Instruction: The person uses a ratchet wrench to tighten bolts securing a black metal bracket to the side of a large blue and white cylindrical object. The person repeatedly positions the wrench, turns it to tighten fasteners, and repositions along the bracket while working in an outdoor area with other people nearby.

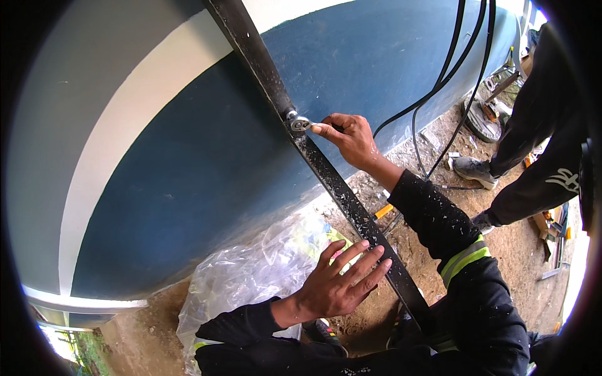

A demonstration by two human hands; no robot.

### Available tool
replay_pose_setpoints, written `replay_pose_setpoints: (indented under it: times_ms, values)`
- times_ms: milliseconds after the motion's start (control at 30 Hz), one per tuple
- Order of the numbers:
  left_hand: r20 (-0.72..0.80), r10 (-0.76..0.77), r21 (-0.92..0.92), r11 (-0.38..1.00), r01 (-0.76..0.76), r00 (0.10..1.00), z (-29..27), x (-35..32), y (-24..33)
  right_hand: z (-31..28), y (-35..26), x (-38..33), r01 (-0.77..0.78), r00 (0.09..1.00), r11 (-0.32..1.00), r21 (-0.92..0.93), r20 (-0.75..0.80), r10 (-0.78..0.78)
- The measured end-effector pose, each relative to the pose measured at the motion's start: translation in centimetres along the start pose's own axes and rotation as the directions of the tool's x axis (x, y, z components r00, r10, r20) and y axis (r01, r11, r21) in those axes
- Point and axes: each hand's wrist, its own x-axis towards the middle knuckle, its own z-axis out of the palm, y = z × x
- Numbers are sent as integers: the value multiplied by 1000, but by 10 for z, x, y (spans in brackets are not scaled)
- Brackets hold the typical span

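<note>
A black square metal bar (338, 188), flecked with white chips, runs slantwise from the top of the view down toward my body. At its middle, the round metal head of a ratchet wrench (300, 124) sits against the bar, over what seems to be a bolt. My right hand (352, 139) is closed on the ratchet's handle, thumb near the head; most of the handle is hidden in the fingers. Lower down, my left hand (342, 279) is open, its spread fingertips resting on the bar and holding nothing.
A wall painted blue (188, 182) with a white band stands behind the bar. Clear plastic sheeting (232, 269) lies on the dirt at its foot. Black cables (433, 94) hang at the right. Another person's legs (533, 119) stand there, near a round disc-shaped object (481, 122) and scattered tools.
</note>
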Motion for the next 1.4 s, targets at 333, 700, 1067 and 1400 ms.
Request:
replay_pose_setpoints:
  times_ms: [333, 700, 1067, 1400]
  values:
    - [15, -3, 53, 999, 2, 1000, -4, 5, 6, -94, -117, 99, 821, 519, 218, -528, 530, -671]
    - [-16, 14, 62, 998, -13, 1000, -4, 7, 7, -22, -14, 20, 228, 956, 924, -306, -110, -273]
    - [-9, 3, 100, 995, -2, 1000, -6, 6, 11, -86, -101, 84, 766, 576, 345, -542, 341, -743]
    - [-29, 29, 76, 997, -27, 999, -3, 7, 3, -60, -40, 45, 478, 832, 721, -502, -3, -554]
